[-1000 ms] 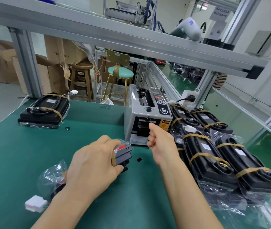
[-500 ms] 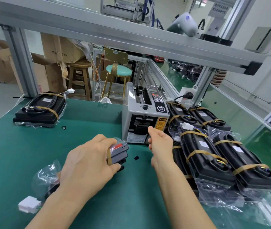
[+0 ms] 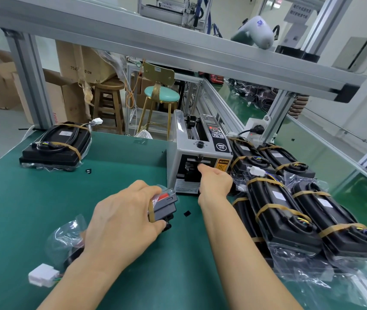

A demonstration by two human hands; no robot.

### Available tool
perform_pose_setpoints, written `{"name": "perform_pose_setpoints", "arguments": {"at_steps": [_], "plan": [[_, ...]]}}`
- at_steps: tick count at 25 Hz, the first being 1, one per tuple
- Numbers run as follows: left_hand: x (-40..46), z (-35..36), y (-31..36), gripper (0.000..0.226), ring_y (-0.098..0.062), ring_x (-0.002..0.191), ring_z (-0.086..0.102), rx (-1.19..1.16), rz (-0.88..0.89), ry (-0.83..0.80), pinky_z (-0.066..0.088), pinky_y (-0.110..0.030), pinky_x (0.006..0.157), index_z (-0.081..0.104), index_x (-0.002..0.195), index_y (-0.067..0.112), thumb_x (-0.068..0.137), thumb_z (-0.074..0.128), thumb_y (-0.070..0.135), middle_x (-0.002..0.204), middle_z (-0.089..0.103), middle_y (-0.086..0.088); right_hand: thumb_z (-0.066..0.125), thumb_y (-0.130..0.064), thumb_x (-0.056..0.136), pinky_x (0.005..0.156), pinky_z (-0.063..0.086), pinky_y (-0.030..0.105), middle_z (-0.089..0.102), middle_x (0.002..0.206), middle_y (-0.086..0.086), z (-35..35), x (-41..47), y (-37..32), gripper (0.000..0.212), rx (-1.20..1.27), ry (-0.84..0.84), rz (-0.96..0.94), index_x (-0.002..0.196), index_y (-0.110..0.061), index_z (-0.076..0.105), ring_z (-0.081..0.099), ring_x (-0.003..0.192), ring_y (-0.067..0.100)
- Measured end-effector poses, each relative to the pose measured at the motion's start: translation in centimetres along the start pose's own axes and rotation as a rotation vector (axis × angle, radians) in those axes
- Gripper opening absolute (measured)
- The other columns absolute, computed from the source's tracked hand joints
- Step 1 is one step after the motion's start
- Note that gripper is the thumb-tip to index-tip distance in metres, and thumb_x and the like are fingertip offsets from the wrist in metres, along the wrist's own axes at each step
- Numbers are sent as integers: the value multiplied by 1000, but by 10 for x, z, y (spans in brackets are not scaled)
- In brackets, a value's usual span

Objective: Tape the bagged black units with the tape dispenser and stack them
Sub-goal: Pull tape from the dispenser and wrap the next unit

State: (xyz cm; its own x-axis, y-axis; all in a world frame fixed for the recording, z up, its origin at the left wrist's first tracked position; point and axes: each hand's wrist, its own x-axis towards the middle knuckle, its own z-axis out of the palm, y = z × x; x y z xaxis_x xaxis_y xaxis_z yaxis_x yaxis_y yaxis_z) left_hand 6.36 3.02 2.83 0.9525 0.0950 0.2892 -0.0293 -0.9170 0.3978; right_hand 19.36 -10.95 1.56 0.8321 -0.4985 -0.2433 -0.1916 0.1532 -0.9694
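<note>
Right hand (image 3: pixel 215 183) pinching at tape dispenser (image 3: pixel 197 153) slot, left hand (image 3: pixel 124 222) gripping bagged black unit (image 3: pixel 163 204)

Two hands (image 3: pixel 124 222), one tape dispenser (image 3: pixel 197 153), two stools (image 3: pixel 108 101)

Grey tape dispenser (image 3: pixel 197 153) upright at the back middle of the green bench, dark feed slot facing forward, yellow caution label beside the slot. Bagged black unit (image 3: pixel 162 205) lying on the bench in front of it, dark grey end with a red patch showing, one brown band around it, clear bag trailing behind. Taped units (image 3: pixel 307 211) packed side by side at the right edge, each crossed by brown bands. Small stack of units (image 3: pixel 58 145) flat at the far left corner.
</note>
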Motion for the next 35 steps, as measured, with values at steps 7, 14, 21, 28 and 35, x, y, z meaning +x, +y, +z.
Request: {"name": "perform_pose_setpoints", "arguments": {"at_steps": [7,14,21,28,35], "plan": [[1,0,-1,51,-6,91,57,-10,-8,8,39,-22,69,54,117,44,69,68,54,104,55,22,64,-22,89,64,35,21,52,63,-8,-46,-43,-4,27,57,-473,71,62,-23,62,44,62,7],[-2,0,3,46,-10,91,59,-25,-1,32,45,-26,72,56,110,41,68,67,56,104,55,19,65,-14,87,95,38,28,64,113,-7,-56,-86,14,33,-56,-610,-123,60,-30,75,54,89,2],[-3,1,4,43,-10,88,59,-10,0,43,43,-26,67,56,107,41,68,67,56,101,55,17,66,-9,85,92,38,30,60,107,-1,-53,-86,20,17,-30,-598,-141,70,-12,74,48,87,7],[-3,1,4,43,-11,87,59,3,1,40,46,-28,67,56,106,40,68,67,56,100,55,15,67,-6,81,81,46,18,67,98,3,-49,-88,27,13,-71,-505,-268,70,-4,74,61,96,5],[-3,1,5,39,-14,85,60,-12,3,50,47,-29,68,59,104,37,69,68,53,97,56,13,66,-5,80,77,47,19,67,88,0,-45,-98,31,19,-179,-354,-447,63,-12,68,61,84,6]]}}
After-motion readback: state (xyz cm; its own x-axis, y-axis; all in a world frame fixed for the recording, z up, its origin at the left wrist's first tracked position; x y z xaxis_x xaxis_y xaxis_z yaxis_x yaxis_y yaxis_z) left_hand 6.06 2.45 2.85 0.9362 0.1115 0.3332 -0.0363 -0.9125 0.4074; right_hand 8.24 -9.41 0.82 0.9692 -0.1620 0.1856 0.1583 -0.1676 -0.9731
